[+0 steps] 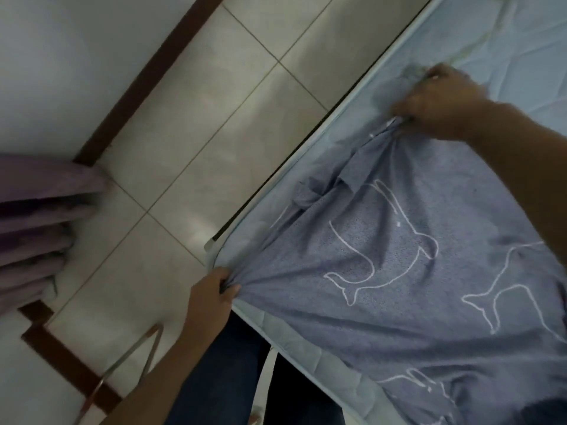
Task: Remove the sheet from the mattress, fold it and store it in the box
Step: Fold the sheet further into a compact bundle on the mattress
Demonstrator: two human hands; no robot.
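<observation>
A blue-grey sheet (414,271) printed with white outline animals lies bunched on the light blue quilted mattress (506,35), pulled off its near corner. My left hand (214,292) pinches a gathered edge of the sheet at the mattress corner. Farther along the mattress edge, my right hand (438,99) grips another bunched part of the sheet. The cloth is stretched taut between the two hands. No box is in view.
Pale floor tiles (214,118) run beside the bed, bordered by a dark brown skirting board (147,78) and a white wall. Purple curtain folds (36,225) hang at the left. A thin metal frame (129,360) stands near my legs in dark trousers (221,378).
</observation>
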